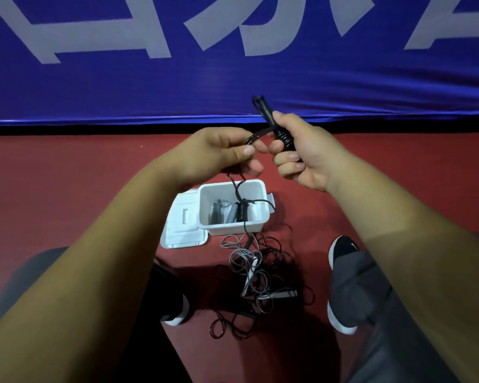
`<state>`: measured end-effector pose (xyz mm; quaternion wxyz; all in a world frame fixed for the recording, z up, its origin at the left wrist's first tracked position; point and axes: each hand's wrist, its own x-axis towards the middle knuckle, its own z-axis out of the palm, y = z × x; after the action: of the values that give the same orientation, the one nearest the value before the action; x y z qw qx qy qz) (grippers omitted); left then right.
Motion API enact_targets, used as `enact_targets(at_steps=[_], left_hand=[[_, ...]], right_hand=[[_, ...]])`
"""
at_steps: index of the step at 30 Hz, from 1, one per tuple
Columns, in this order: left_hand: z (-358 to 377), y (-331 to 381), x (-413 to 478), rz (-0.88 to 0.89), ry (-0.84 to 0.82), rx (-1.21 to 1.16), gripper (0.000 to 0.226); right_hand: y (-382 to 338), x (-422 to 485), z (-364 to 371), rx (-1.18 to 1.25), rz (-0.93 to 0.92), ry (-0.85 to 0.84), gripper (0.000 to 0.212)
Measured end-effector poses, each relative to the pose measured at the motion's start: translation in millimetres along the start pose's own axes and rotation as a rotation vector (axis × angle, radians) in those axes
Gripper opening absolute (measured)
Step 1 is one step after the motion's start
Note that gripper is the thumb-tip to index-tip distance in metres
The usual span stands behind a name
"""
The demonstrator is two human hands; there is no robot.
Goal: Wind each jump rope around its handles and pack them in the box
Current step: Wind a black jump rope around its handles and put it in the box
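Red sports floor (67, 189), bounded at the back by a blue banner (233, 78) with white lettering; a person works above it, one black shoe (343, 250) in view. The right hand (302, 158) curls tightly round a pair of black handles (263, 111) held together, with several turns of cord coiled on them. The left hand (219, 150), just beside the right, pinches the free black cord (256, 135) between thumb and fingertips. That cord hangs down across the open white box (233, 229), which holds wound ropes (233, 214). Its lid (181, 230) lies against the box's left side. A tangle of loose ropes (260, 272) lies between box and feet. For neat winding, the left hand should probably hold light tension and lay each turn beside the previous one, lest slack snag the box rim or drag the tangle.
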<state>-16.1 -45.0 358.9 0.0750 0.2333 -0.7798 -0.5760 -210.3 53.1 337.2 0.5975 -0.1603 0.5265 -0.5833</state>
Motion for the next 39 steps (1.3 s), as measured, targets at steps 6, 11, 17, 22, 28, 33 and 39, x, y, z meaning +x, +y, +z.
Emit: enact_targets(at_steps=[6,11,17,22,28,33,39], left_hand=[[-15.9,-10.2,1.2,-0.051,-0.04,0.231,0.033],[-15.9,-22.4,5.2,-0.123,0.034,0.373,0.019],[-11.4,-25.3,10.7,-0.166,0.11,0.462,0.015],[-15.3,-22.8,13.1,-0.088,0.22,0.397,0.016],[-12.6,-13.1,13.9,0.083,0.169,0.259,0.016],[-10.6,-1.8,13.4,0.13,0.174,0.169,0.015],[-9.3,11.5,7.8,0.155,0.178,0.362,0.012]], right_hand=[[-7.2,-13.3,2.4,0.019,0.006,-0.101,0.023],[-1.5,-20.5,8.5,-0.103,0.011,-0.198,0.023],[2.1,-27.6,11.8,-0.255,0.036,-0.329,0.029],[5.0,-36.3,10.5,-0.426,0.14,-0.462,0.019],[9.3,-39.2,8.6,-0.6,0.283,-0.578,0.018],[12.8,-36.2,7.4,-0.705,0.297,-0.562,0.025],[21.5,-21.7,3.8,-0.899,0.143,-0.308,0.014]])
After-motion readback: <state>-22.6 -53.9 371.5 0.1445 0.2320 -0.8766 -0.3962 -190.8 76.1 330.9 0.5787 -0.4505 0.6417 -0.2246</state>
